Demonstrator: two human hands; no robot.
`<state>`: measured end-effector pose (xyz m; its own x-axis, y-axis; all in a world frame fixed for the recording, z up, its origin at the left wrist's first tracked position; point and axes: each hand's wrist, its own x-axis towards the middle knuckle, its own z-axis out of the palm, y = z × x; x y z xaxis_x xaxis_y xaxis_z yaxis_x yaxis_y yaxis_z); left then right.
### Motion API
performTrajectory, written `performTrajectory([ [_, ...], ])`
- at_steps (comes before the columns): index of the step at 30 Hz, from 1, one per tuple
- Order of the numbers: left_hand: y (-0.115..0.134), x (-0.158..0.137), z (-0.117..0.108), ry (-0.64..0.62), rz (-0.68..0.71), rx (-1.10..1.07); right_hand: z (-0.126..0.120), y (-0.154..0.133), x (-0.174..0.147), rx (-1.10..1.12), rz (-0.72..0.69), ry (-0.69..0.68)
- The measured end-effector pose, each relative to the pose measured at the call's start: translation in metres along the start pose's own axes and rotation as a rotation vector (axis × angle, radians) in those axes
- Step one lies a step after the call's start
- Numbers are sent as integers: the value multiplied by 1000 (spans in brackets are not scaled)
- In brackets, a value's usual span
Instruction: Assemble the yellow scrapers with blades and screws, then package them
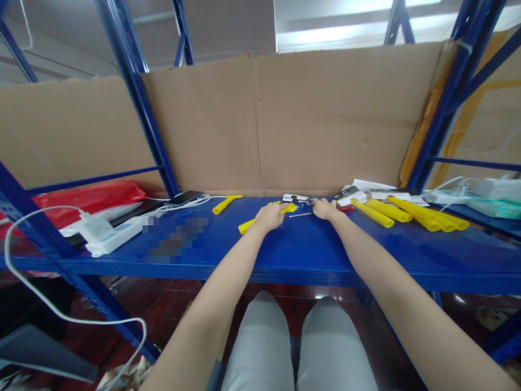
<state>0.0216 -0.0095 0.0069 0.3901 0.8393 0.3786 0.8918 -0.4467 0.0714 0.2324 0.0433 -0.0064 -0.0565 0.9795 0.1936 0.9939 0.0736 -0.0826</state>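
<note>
While the left grip (269,216) is closed around a yellow tool (246,226), which shows on both sides of that hand, the right grip (323,208) is low over the blue shelf (280,258), just to its right; whether it grasps anything, I cannot tell. Between the two lies a thin metal rod (300,215). Yellow handles (415,213) lie right of the right grip; another yellow piece (223,205) lies left of the left grip.
</note>
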Motion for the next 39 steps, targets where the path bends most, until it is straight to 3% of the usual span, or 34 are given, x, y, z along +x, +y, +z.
performTrajectory([
  [39, 1, 2, -2, -57, 7, 23, -1, -9, -3, -108, -131, -26],
])
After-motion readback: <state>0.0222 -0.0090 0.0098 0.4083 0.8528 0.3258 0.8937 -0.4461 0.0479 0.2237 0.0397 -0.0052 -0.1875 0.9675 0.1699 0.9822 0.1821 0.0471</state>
